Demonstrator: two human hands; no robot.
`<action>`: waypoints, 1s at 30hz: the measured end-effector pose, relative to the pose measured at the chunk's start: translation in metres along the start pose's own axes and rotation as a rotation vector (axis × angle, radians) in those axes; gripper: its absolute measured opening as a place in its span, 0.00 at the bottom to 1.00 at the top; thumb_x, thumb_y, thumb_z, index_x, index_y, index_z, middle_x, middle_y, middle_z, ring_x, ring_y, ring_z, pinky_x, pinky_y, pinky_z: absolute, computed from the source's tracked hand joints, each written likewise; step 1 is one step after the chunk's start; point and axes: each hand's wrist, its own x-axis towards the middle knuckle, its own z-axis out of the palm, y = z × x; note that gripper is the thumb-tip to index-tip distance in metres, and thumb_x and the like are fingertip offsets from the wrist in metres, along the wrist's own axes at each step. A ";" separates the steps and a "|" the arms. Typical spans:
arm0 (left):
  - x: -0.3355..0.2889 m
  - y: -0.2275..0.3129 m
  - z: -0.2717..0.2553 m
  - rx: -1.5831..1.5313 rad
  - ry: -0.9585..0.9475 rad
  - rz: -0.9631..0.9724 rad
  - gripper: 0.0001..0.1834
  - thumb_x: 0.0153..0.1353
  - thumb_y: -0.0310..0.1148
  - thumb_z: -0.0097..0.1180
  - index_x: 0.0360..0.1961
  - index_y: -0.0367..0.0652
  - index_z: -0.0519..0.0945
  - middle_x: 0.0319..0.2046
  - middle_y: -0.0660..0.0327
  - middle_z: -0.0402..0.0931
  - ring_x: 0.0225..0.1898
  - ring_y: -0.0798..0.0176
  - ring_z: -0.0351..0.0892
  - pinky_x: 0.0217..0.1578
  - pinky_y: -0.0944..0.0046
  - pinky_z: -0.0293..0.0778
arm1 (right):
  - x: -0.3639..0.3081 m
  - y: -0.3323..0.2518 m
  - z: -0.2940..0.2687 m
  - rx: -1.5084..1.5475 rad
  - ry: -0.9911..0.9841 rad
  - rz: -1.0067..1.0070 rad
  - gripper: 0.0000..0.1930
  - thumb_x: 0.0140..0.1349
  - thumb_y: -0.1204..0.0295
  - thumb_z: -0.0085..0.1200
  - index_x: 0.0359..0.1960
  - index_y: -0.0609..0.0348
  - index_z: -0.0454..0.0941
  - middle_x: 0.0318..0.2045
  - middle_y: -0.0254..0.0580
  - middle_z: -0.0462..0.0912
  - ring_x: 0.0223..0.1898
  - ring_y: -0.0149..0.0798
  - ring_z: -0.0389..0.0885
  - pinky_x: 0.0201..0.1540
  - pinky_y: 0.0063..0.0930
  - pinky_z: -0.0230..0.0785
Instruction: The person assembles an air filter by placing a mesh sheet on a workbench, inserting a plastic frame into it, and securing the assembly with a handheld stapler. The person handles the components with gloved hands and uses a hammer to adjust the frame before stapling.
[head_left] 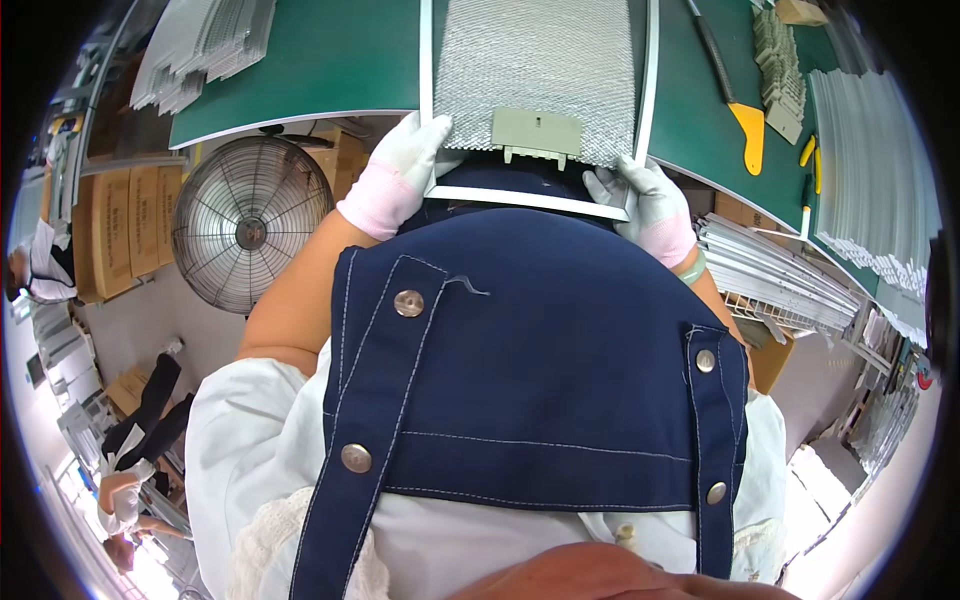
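Note:
A white rectangular frame (530,199) juts over the near table edge, its front bar close to my apron. My left hand (392,172), in a white glove with a pink cuff, is closed on the frame's left side by the near corner. At the opposite corner my right hand (652,205), gloved alike, grips the right side with thumb and fingers. Between the side bars lies a silvery mesh panel (535,60), its near edge short of the front bar. A grey-green toothed plastic piece (537,133) rests on the mesh's near edge. The frame's far end is out of view.
On the green table (320,60) lie a yellow-bladed scraper (747,135), a pile of toothed plastic pieces (780,75) and stacked white strips (870,160). More mesh sheets (205,50) sit at left. A round fan (252,232) stands beside cartons (125,230). Other people are at left.

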 end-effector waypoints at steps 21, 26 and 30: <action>0.000 -0.013 0.006 -0.051 -0.043 0.028 0.25 0.72 0.35 0.46 0.65 0.35 0.60 0.61 0.56 0.68 0.63 0.60 0.67 0.66 0.50 0.59 | 0.006 0.007 0.001 0.001 0.014 -0.052 0.15 0.68 0.75 0.50 0.54 0.65 0.66 0.48 0.46 0.77 0.49 0.40 0.78 0.55 0.39 0.74; 0.003 -0.015 0.012 -0.156 0.026 0.052 0.22 0.71 0.31 0.44 0.63 0.32 0.61 0.60 0.53 0.68 0.62 0.56 0.68 0.67 0.49 0.59 | 0.011 0.007 -0.002 0.009 0.050 -0.024 0.12 0.67 0.76 0.50 0.50 0.64 0.69 0.47 0.45 0.78 0.48 0.41 0.79 0.54 0.42 0.75; 0.008 -0.015 0.011 -0.330 -0.045 0.072 0.18 0.71 0.29 0.42 0.58 0.31 0.65 0.57 0.50 0.70 0.59 0.53 0.71 0.67 0.48 0.62 | 0.008 0.002 0.003 0.075 0.079 0.037 0.10 0.66 0.77 0.48 0.48 0.64 0.71 0.46 0.48 0.78 0.49 0.44 0.78 0.59 0.47 0.72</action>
